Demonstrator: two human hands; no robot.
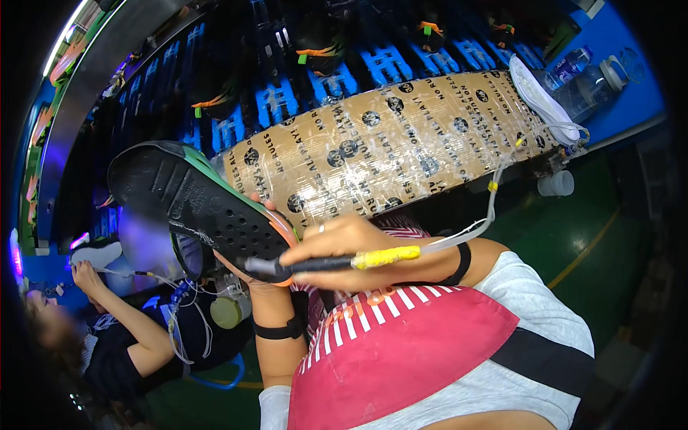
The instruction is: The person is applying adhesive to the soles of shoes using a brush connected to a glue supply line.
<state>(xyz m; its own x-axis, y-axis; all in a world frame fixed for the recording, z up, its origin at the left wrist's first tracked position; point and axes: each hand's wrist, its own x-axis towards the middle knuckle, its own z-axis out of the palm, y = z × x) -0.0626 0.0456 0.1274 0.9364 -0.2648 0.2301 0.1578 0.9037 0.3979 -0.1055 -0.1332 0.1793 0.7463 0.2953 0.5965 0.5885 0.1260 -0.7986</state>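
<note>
A black shoe (208,204) with a green and orange edge is held up, its perforated underside facing me. My left hand (231,265) grips it from behind; most of that hand is hidden, with fingertips showing at the far edge and part of the hand below. Closed round a black-handled brush (319,266) wrapped in yellow tape, my right hand (340,244) is at the shoe's near end. The blurred brush tip lies over the underside there; whether it touches cannot be made out. A clear hose (481,226) runs from the brush toward the right.
A cardboard-covered bench (401,150) lies beyond my hands. Behind it, blue racks (387,66) carry dark shoes. A white sole (541,100), bottle (568,68) and clear jug (598,86) are at right, above a white cup (556,184). At left, another person (136,344) handles a white sole.
</note>
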